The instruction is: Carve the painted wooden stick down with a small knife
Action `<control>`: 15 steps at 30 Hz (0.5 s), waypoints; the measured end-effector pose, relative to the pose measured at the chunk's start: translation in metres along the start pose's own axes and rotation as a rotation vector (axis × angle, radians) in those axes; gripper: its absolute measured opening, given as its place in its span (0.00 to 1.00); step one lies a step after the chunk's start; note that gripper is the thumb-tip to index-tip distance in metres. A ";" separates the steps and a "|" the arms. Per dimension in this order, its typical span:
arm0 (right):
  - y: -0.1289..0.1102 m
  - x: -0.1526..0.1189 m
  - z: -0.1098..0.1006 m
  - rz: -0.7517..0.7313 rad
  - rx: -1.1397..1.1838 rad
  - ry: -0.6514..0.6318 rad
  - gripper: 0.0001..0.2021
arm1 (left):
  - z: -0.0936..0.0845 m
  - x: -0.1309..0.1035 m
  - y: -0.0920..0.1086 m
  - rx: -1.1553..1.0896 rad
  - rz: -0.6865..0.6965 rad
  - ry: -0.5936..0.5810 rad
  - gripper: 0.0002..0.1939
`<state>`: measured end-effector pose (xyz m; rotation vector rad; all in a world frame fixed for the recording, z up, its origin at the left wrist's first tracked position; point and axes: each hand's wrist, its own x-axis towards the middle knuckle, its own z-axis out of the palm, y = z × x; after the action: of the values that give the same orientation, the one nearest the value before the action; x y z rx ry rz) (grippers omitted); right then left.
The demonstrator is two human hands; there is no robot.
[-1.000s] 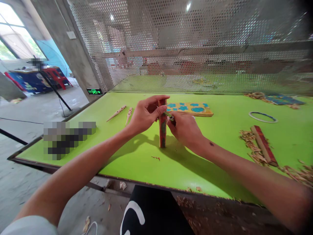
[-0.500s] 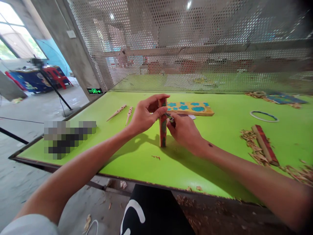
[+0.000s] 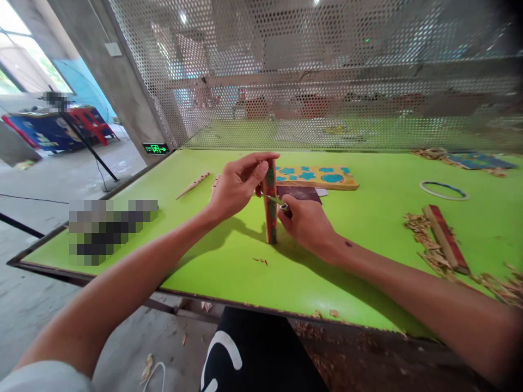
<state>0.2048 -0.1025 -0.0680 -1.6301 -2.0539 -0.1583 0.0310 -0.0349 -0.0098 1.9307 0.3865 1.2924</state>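
A narrow wooden strip (image 3: 271, 218) with red and green patches stands upright on the green table (image 3: 220, 272). My left hand (image 3: 239, 182) grips its upper part, the index finger across the top end and the thumb on the near side. My right hand (image 3: 308, 220) is closed around the handle of a small knife (image 3: 278, 202), whose blade lies across the strip's face below my left thumb. Behind the strip lies a yellow board (image 3: 316, 178) with blue shapes, next to a dark brown sheet (image 3: 300, 194).
Pointed wooden sticks (image 3: 194, 185) lie at the left. On the right are a ring (image 3: 443, 190), a red-faced wooden block (image 3: 446, 239) and wood shavings (image 3: 433, 253). A perforated metal screen (image 3: 327, 71) rises along the table's back edge.
My left thumb has moved up along the strip, away from the blade. The knife blade now shows across the strip, slightly lower than before. The view has shifted slightly.
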 end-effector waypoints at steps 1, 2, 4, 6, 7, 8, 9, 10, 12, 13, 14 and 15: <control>-0.001 0.001 -0.002 -0.001 -0.006 0.019 0.08 | 0.001 0.000 0.002 0.002 0.007 0.002 0.19; -0.003 0.001 -0.003 0.002 -0.014 0.038 0.08 | 0.002 0.000 0.005 0.007 0.014 0.003 0.19; -0.007 0.001 -0.005 0.015 -0.033 0.069 0.08 | 0.004 -0.001 0.009 0.017 0.021 0.009 0.19; -0.011 0.000 -0.007 0.022 -0.056 0.083 0.08 | 0.006 -0.002 0.013 0.021 0.026 0.022 0.19; -0.012 0.000 -0.007 0.024 -0.069 0.084 0.08 | 0.006 -0.003 0.013 0.021 0.028 0.028 0.19; -0.014 -0.001 -0.008 0.027 -0.082 0.081 0.08 | 0.006 -0.003 0.014 0.018 0.029 0.034 0.18; -0.015 -0.001 -0.008 0.029 -0.093 0.076 0.08 | 0.006 -0.003 0.014 0.015 0.031 0.038 0.18; -0.016 -0.002 -0.008 0.032 -0.102 0.071 0.08 | 0.006 -0.003 0.014 0.012 0.032 0.041 0.18; -0.016 -0.003 -0.008 0.035 -0.108 0.063 0.09 | 0.005 -0.003 0.013 0.011 0.035 0.044 0.17; -0.016 -0.003 -0.008 0.035 -0.107 0.059 0.09 | 0.005 -0.002 0.013 0.013 0.034 0.046 0.17; -0.015 -0.004 -0.007 0.034 -0.104 0.052 0.09 | 0.005 -0.002 0.013 0.015 0.034 0.049 0.17; -0.015 -0.005 -0.007 0.032 -0.102 0.044 0.08 | 0.004 -0.001 0.012 0.017 0.034 0.051 0.17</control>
<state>0.1936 -0.1135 -0.0614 -1.7036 -2.0155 -0.2895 0.0321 -0.0457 -0.0026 1.9288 0.3934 1.3666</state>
